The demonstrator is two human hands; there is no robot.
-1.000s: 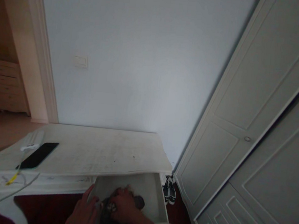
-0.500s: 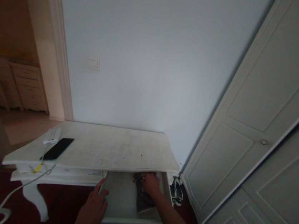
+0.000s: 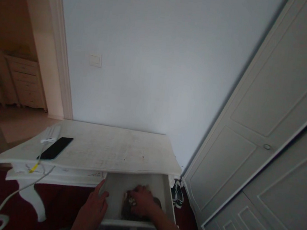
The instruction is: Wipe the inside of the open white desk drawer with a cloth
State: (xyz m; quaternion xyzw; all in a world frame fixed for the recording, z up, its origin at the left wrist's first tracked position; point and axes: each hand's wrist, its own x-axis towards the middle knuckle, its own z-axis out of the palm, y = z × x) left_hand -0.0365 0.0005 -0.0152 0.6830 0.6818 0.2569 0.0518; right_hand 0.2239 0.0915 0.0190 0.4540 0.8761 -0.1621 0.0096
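A white drawer (image 3: 115, 184) is pulled out from the front of a low white table. My left hand (image 3: 91, 207) is at its left side wall, with the thumb on the inner side and the fingers along the edge, gripping it. Inside the drawer lies a dark grey-brown cloth item (image 3: 127, 212), bunched up, with a few pale spots at its left end. My right hand (image 3: 142, 201) is closed on it from above. The hand and forearm cover much of the cloth, so its exact kind cannot be made out.
On the table top (image 3: 105, 146) lie a black phone (image 3: 55, 148) and a white power strip (image 3: 50, 134). A white cable (image 3: 19, 193) trails down at the left. Dark sneakers (image 3: 178, 194) stand on the red floor beside a wardrobe (image 3: 229, 153).
My right hand has moved left and toward me within the drawer, and the cloth is now more bunched and further left. My left hand stays at the drawer's side.
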